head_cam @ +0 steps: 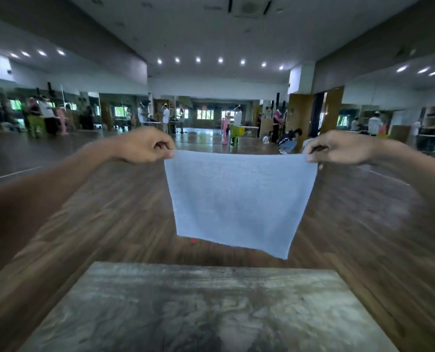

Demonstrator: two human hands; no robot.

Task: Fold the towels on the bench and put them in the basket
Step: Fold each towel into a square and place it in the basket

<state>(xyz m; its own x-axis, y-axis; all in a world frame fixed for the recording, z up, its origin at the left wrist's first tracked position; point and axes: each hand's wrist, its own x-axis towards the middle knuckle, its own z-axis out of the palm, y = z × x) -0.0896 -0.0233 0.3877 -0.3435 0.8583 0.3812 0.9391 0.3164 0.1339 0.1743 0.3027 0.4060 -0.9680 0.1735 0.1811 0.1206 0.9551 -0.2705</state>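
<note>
Out in front of the person, at about chest height, both arms are stretched forward with a pale blue towel held up between them. Left hand is closed in a pinch on the towel's upper left corner, thumb and fingertips pressed together on the cloth and the other fingers curled in. Right hand pinches the upper right corner the same way, its knuckles turned toward the viewer and its fingers tight on the edge. Between the two hands the top hem runs nearly straight, with only a slight sag in the middle.

Below that hem the towel hangs free as a single flat sheet, roughly square, touching nothing. Its lower right corner dips further than the lower left, ending just above the far edge of the bench. That bench is a grey, weathered wooden surface filling the bottom of the view, and nothing can be seen lying on it. No basket shows from where I stand.

Behind the towel a dark wooden floor stretches away into a large hall, with a small red mark on it just beneath the hanging cloth. Other people stand far back along the walls, blurred.
</note>
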